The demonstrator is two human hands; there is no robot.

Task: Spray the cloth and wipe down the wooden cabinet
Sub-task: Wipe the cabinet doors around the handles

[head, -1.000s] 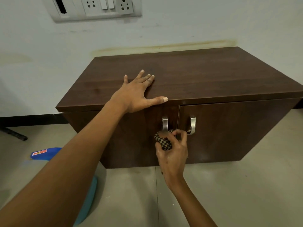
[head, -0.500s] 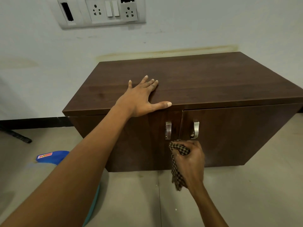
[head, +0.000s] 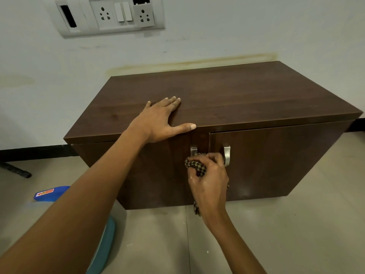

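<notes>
A low dark wooden cabinet (head: 246,99) stands on the floor against the wall, with two doors and two metal handles. My left hand (head: 160,120) lies flat on its top near the front edge, fingers spread, thumb along the edge. My right hand (head: 209,175) grips a bunched black-and-tan checked cloth (head: 196,168) and presses it against the front, at the lower part of the left door's handle (head: 193,150). A tail of cloth hangs below my wrist. The right door's handle (head: 227,155) shows just beside my knuckles. No spray bottle is visible.
A blue object with a red label (head: 51,193) lies on the floor to the left. A teal item (head: 104,248) sits under my left arm. A black bar (head: 15,171) rests on the floor far left. A socket panel (head: 110,14) is on the wall above.
My right hand with the cloth dropped below the handles, then came back up to the left door's handle. My left hand stayed flat on the top. The camera shifted slightly.
</notes>
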